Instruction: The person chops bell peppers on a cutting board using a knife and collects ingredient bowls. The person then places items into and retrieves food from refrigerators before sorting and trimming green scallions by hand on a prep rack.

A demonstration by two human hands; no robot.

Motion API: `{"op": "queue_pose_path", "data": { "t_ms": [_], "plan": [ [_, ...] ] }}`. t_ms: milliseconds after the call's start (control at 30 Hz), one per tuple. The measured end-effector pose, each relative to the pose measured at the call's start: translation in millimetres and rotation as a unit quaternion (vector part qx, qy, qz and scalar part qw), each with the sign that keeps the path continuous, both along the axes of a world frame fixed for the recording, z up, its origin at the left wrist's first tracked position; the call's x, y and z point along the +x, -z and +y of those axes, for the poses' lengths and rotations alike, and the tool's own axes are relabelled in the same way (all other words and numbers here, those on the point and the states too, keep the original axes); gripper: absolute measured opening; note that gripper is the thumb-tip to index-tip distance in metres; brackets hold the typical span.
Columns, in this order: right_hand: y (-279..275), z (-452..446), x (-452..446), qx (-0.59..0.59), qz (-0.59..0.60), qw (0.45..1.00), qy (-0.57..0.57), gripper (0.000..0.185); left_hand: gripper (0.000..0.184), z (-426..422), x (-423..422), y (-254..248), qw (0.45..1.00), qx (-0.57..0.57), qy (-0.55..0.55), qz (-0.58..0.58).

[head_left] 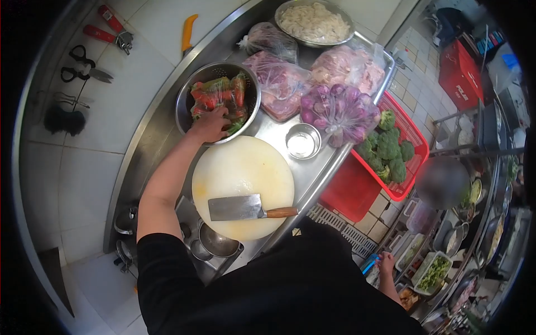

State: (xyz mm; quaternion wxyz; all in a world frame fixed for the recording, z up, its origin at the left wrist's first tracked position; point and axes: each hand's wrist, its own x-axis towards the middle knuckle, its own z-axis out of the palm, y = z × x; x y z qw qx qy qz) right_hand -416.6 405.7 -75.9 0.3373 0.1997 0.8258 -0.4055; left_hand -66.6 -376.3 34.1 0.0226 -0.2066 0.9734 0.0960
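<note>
Fingers (pixel 219 112) of the left hand (pixel 209 127) — bent, slightly spread — rest over film-wrapped red-and-green vegetables (pixel 207 100), probably peppers; whether they pinch the film cannot be told. A steel worktop (pixel 273 129) bears, at centre, a round chopping board (pixel 243 167) and, just beyond its upper-left edge, a perforated steel colander (pixel 254 101). Inside this lie the vegetables, under and ahead of the fingertips, with no single long axis distinguishable. Of the 2 hands the left is nearer, its wrist crossing the near rim; the right hand (pixel 385 262), well apart at lower right, is beside a blue object (pixel 369 263), grip unclear. Bagged raw meat (pixel 279 84) borders the colander's right side. Across the board lies a cleaver (pixel 237 207), handle past the right edge. Bare steel separates colander from small steel cup (pixel 303 140).
</note>
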Motion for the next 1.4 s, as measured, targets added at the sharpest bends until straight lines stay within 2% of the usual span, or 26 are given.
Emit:
{"op": "queue_pose_path", "data": {
  "t_ms": [33, 100, 133, 200, 233, 300, 333, 400, 433, 500, 533, 600, 633, 700, 800, 967, 1033, 1100, 1133, 1167, 1233, 1267, 1300, 1333, 1367, 1400],
  "plan": [
    [-6, 11, 12, 0.027, -0.008, 0.999, 0.015, 0.017, 0.011, -1, -4, 4, 1.000, 0.000, 0.009, 0.004],
    [-11, 27, 39, 0.039, -0.026, 0.998, 0.038, 0.019, 0.019, -2, -10, 16, 0.993, -0.020, -0.099, -0.056],
    [-12, 33, 49, 0.047, -0.048, 0.996, 0.053, 0.020, 0.019, -4, -12, 17, 0.994, -0.021, -0.096, -0.048],
    [-10, 44, 69, 0.046, -0.076, 0.994, 0.059, 0.022, 0.030, -11, -11, 15, 0.988, -0.019, -0.059, -0.139],
    [-13, 48, 82, 0.046, -0.076, 0.994, 0.058, 0.022, 0.030, -17, -7, 20, 0.989, -0.021, -0.052, -0.138],
    [5, 78, 103, 0.029, -0.073, 0.996, 0.047, 0.023, 0.032, -27, -3, 28, 0.997, -0.005, -0.071, -0.042],
    [3, 82, 113, 0.027, -0.071, 0.996, 0.054, 0.023, 0.032, -23, -6, 27, 0.997, -0.007, -0.064, -0.040],
    [-9, 84, 138, 0.056, -0.082, 0.992, 0.075, 0.023, 0.024, -15, -12, 21, 0.967, -0.019, -0.250, 0.035],
    [-16, 87, 148, 0.067, -0.090, 0.991, 0.068, 0.024, 0.024, -16, -15, 22, 0.969, -0.021, -0.242, 0.037],
    [-22, 99, 169, 0.051, -0.095, 0.991, 0.080, 0.025, 0.031, -20, -18, 29, 0.935, 0.005, -0.351, 0.052],
    [-24, 103, 177, 0.037, -0.100, 0.991, 0.083, 0.025, 0.031, -28, -18, 38, 0.937, 0.003, -0.344, 0.057],
    [-37, 102, 194, 0.057, -0.088, 0.990, 0.097, 0.025, 0.029, -46, -16, 54, 0.941, -0.112, -0.295, 0.119],
    [-42, 104, 201, 0.070, -0.089, 0.989, 0.094, 0.024, 0.029, -49, -22, 42, 0.941, -0.113, -0.293, 0.123],
    [-37, 117, 211, 0.080, -0.092, 0.989, 0.088, 0.023, 0.032, -58, -32, 3, 0.924, -0.016, -0.349, 0.157],
    [-15, 148, 226, 0.066, -0.071, 0.995, 0.021, 0.022, 0.034, -97, -28, -34, 0.911, -0.047, -0.346, 0.218],
    [2, 147, 231, 0.031, -0.119, 0.982, 0.145, 0.022, 0.036, -102, -19, -147, 0.920, 0.027, -0.298, 0.254],
    [8, 145, 231, 0.012, -0.129, 0.974, 0.185, 0.023, 0.034, -75, -15, -199, 0.896, 0.037, -0.310, 0.317],
    [15, 145, 228, -0.001, -0.135, 0.970, 0.203, 0.023, 0.034, -55, -4, -241, 0.879, 0.013, -0.258, 0.402],
    [20, 145, 226, -0.014, -0.132, 0.970, 0.204, 0.023, 0.035, -66, 9, -252, 0.882, -0.105, -0.150, 0.434],
    [26, 148, 230, -0.029, -0.125, 0.969, 0.214, 0.023, 0.037, -34, 10, -280, 0.873, -0.129, -0.273, 0.382],
    [32, 154, 236, -0.037, -0.106, 0.967, 0.229, 0.023, 0.039, -22, 15, -304, 0.851, -0.056, -0.247, 0.459],
    [36, 155, 237, -0.036, -0.096, 0.972, 0.213, 0.023, 0.040, -33, 21, -306, 0.837, -0.114, -0.160, 0.511],
    [40, 157, 242, -0.054, -0.080, 0.970, 0.223, 0.022, 0.038, -24, 28, -318, 0.856, -0.106, -0.208, 0.462],
    [43, 160, 247, -0.066, -0.063, 0.964, 0.249, 0.022, 0.037, 1, 23, -326, 0.844, -0.162, -0.190, 0.475],
    [48, 162, 249, -0.052, -0.079, 0.966, 0.240, 0.021, 0.036, -12, 33, -323, 0.864, -0.153, -0.186, 0.443],
    [51, 167, 253, -0.037, -0.098, 0.969, 0.225, 0.020, 0.035, 28, 22, -327, 0.863, -0.126, -0.174, 0.457]
  ]
}}
